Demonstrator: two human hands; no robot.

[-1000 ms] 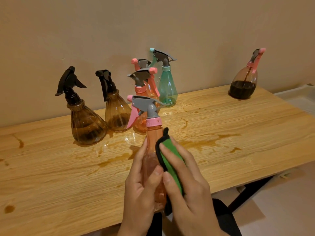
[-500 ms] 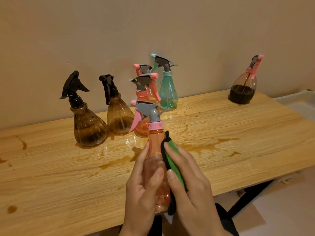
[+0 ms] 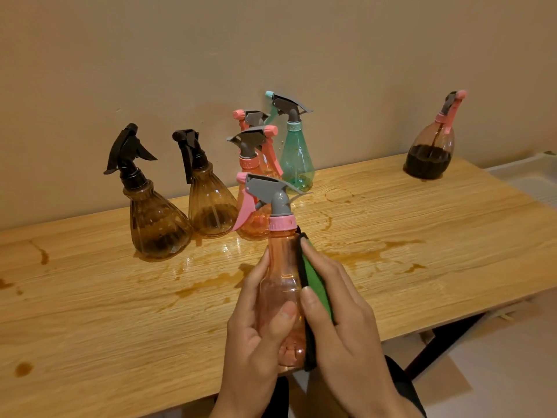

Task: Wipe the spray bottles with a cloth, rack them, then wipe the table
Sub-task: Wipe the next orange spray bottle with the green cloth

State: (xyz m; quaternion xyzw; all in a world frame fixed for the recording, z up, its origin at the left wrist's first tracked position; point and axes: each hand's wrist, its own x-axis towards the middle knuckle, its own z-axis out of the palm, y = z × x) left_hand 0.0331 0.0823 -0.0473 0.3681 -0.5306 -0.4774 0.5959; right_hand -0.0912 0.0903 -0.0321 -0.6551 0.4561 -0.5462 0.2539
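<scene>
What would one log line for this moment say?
step: wiping bottle | left hand: grips pink spray bottle | right hand: holds green cloth against it | table: brown spills unwiped

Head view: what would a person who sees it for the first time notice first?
First the pink spray bottle, held up in the near centre: the left hand grips it and the right hand presses a green cloth to its side. Next, brown spills across the wooden table, and other bottles standing along the wall behind.

head view, close, down over table (image 3: pixel 90 312)
</scene>
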